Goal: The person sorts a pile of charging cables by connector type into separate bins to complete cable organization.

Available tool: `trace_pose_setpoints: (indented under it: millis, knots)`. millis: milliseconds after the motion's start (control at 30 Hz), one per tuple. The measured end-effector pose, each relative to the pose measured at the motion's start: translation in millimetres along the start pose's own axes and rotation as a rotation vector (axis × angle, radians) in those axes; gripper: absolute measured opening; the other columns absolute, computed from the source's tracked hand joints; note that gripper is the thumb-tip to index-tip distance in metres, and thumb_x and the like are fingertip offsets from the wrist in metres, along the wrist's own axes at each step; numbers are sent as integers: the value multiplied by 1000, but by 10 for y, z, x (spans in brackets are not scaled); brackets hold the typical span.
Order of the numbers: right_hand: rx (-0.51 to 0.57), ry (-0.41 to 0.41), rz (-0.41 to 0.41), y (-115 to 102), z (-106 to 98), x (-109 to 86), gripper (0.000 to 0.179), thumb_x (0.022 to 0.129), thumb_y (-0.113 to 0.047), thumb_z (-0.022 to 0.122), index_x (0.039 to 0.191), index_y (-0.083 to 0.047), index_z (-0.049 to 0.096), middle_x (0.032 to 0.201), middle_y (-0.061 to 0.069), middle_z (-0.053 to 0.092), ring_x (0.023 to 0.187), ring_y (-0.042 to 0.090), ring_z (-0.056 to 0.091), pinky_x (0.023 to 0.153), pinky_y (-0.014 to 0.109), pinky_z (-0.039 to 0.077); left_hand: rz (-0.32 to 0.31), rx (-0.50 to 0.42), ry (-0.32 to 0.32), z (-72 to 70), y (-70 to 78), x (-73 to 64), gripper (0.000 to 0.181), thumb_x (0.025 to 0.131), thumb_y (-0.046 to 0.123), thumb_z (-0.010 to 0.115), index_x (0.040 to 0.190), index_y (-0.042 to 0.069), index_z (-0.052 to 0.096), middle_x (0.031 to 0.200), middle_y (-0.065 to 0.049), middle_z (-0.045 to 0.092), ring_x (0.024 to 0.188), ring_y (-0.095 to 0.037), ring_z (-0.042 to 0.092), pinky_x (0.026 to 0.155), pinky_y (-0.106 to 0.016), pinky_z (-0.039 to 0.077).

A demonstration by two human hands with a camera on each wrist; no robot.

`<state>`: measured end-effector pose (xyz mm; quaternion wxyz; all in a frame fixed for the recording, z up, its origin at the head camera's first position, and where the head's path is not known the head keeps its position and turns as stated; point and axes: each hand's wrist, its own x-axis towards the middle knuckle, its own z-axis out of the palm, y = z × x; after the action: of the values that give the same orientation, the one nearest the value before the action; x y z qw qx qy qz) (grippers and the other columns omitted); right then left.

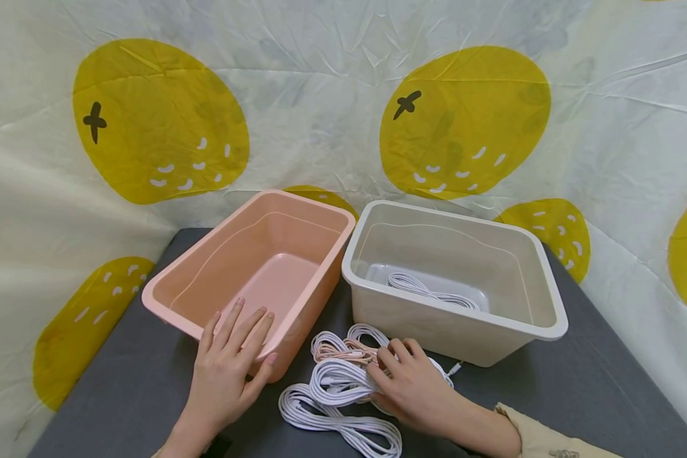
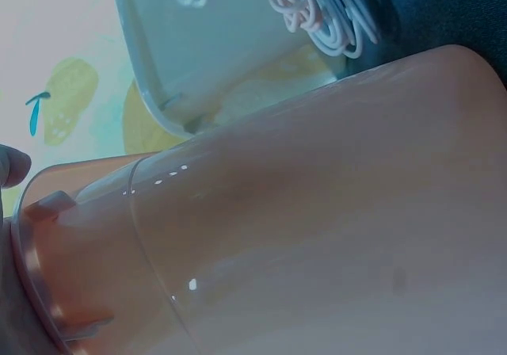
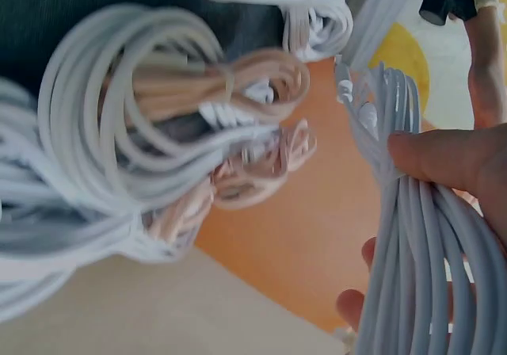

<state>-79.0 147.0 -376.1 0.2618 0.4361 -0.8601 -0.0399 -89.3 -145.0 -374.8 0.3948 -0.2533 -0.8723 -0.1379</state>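
Behind everything we see a pale cloth printed with big yellow fruit, and before it the dark grey bench. On the bench stand two deep, open-topped bins, corners so close that we cannot tell whether they touch. The pink bin, on the left, stands at a slant and shows us its smooth inner floor. The beige bin, on the right, has a white cable coil lying on its floor. Our left hand rests over the near rim of the pink bin, fingers straight and spread above its inside. Our right hand, in front of the beige bin, pinches a white cable bundle between thumb and fingers, as the right wrist view shows. Just beside it, between and in front of the bins, we have a heap of coiled white cables, overlapping each other. Among these lies a thinner peach cable, also looped. Smallest is a white plug, close to the beige bin's front wall.
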Motion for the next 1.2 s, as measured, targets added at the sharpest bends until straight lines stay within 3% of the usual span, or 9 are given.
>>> trace_pose_setpoints:
  millis: [100, 233, 433, 600, 900, 1200]
  knots:
    - [12, 26, -2, 52, -32, 12, 30, 77, -41, 62, 89, -16, 50, 82, -1, 50, 78, 19, 46, 71, 37, 38, -1, 3, 0, 1, 0, -1, 55, 93, 47, 27, 117, 10, 59, 116, -9, 61, 122, -36, 43, 112, -41, 9]
    - [18, 33, 0, 106, -59, 14, 27, 92, -41, 41, 93, -17, 52, 83, 0, 51, 79, 20, 48, 72, 39, 40, 0, -2, 6, 5, 0, 1, 53, 93, 46, 28, 117, 10, 59, 116, -9, 61, 122, -35, 43, 112, -42, 11]
    - [-3, 36, -6, 175, -107, 9, 24, 87, -39, 51, 98, -17, 54, 85, 1, 52, 80, 20, 49, 73, 39, 41, -2, -4, 4, 11, 0, 0, 53, 93, 46, 28, 118, 11, 59, 116, -9, 61, 126, -32, 41, 112, -43, 12]
    - [-16, 67, -17, 228, -168, 13, 31, 95, -40, 33, 99, -17, 54, 83, 1, 50, 79, 21, 48, 72, 40, 41, -3, -6, 3, 10, 2, -2, 53, 93, 46, 28, 118, 12, 59, 116, -9, 61, 129, -30, 37, 112, -42, 10]
    - [-40, 124, -17, 346, -297, 37, 41, 97, -38, 22, 100, -17, 57, 84, 2, 50, 78, 22, 47, 71, 41, 40, -12, 0, -12, 5, -1, -8, 54, 93, 48, 27, 118, 12, 59, 117, -9, 60, 126, -32, 40, 112, -42, 9]
    - [-98, 61, 45, 476, -502, 49, 48, 97, -40, 15, 101, -16, 56, 84, 2, 53, 82, 23, 49, 73, 41, 41, -19, 3, -31, -7, 0, -13, 55, 92, 49, 26, 118, 12, 59, 117, -9, 60, 125, -34, 40, 112, -43, 10]
